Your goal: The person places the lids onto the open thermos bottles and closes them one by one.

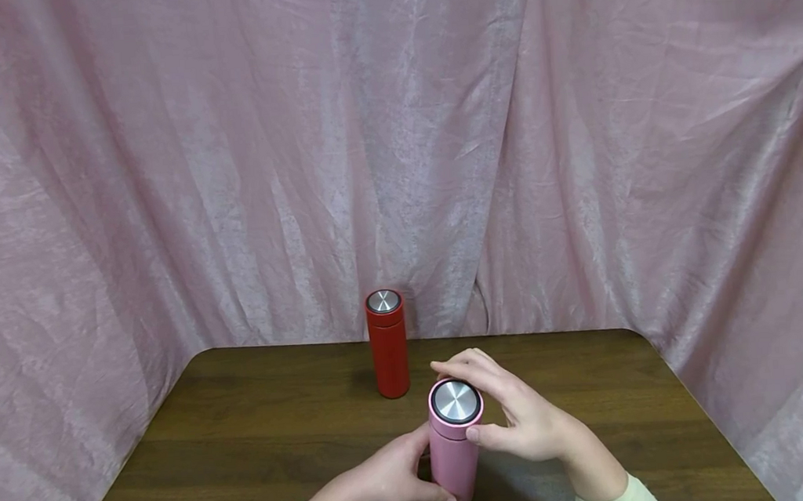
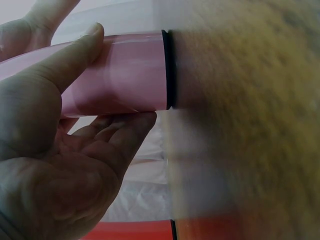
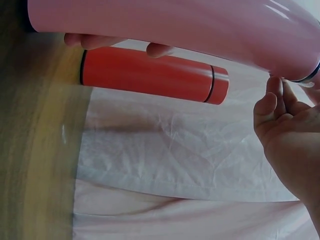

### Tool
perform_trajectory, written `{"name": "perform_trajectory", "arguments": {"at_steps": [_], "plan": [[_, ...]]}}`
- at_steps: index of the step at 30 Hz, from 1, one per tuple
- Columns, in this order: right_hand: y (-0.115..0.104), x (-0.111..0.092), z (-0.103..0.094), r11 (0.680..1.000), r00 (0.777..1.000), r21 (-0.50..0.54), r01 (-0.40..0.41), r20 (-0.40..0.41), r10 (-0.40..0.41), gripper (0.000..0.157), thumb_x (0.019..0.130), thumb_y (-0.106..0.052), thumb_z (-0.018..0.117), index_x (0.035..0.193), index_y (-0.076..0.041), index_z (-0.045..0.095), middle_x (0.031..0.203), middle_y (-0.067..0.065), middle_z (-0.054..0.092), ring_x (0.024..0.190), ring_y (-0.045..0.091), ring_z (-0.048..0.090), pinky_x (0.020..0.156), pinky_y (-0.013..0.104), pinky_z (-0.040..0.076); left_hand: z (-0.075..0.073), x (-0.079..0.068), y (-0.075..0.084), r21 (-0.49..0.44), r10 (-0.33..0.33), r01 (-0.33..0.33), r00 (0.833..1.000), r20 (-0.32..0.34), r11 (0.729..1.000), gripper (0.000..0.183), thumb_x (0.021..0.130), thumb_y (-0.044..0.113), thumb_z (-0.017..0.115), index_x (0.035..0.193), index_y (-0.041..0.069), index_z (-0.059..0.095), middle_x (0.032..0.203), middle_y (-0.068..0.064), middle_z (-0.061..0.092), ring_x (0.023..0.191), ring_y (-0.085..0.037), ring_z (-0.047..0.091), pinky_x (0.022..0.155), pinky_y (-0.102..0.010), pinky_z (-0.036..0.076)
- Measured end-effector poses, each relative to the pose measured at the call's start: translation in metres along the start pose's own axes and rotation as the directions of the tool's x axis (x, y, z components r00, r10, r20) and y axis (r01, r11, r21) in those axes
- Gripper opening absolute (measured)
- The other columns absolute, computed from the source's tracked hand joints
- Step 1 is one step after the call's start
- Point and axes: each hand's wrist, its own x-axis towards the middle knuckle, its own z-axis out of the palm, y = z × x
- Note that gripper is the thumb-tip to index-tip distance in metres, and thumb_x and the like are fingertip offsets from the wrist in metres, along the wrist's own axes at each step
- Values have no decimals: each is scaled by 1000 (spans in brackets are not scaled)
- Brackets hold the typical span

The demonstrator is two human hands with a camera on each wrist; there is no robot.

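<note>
A pink thermos bottle (image 1: 455,462) with a shiny metal disc on its cap (image 1: 456,401) stands upright near the front of the table. My left hand (image 1: 391,475) grips its lower body, thumb on the near side and fingers on the other, as the left wrist view also shows (image 2: 75,145). Up at the cap, my right hand (image 1: 524,414) holds the bottle between the thumb in front and the fingers behind. In the right wrist view part of that hand (image 3: 295,130) meets the cap end. Some fingertips are hidden behind the bottle.
A red thermos bottle (image 1: 390,357) of the same shape stands upright farther back, left of the pink one. The dark wooden table (image 1: 259,419) ends at a pink velvet curtain (image 1: 282,173) that hangs behind it and at both sides.
</note>
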Motion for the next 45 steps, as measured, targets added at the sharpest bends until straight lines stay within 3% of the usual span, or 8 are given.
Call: {"name": "perform_trajectory", "arguments": {"at_steps": [10,20,33,45], "plan": [[3,-1,0,999,1000,40,-9,1,9,72,91,-7,83,158,-7,57,141,10,63,130,27,58,109,39,52,0,1,0,9,2,-2,1000,-4,1000,80,84,26,101,149,31,56,136,15,71,130,-7,65,112,-32,52],[-1,0,-2,999,999,-12,-48,-21,48,68,91,-17,91,152,-13,62,137,5,66,126,22,60,105,37,53,-1,0,1,24,-1,1,1000,-5,1000,83,84,28,101,152,32,54,139,15,69,132,-7,63,114,-32,51],[-3,0,0,991,989,-55,-126,-82,121,65,84,-26,100,140,-17,69,128,-3,68,118,16,64,91,31,57,-1,1,0,61,4,-3,1000,-5,998,85,85,32,101,155,34,52,145,14,67,133,-6,61,115,-33,50],[-5,0,3,977,979,-116,-180,-123,165,65,78,-36,105,130,-20,70,119,-9,66,104,10,63,82,28,54,-2,1,2,59,22,-21,1000,-6,998,86,85,32,101,155,33,52,146,14,67,134,-6,61,116,-32,49]]}}
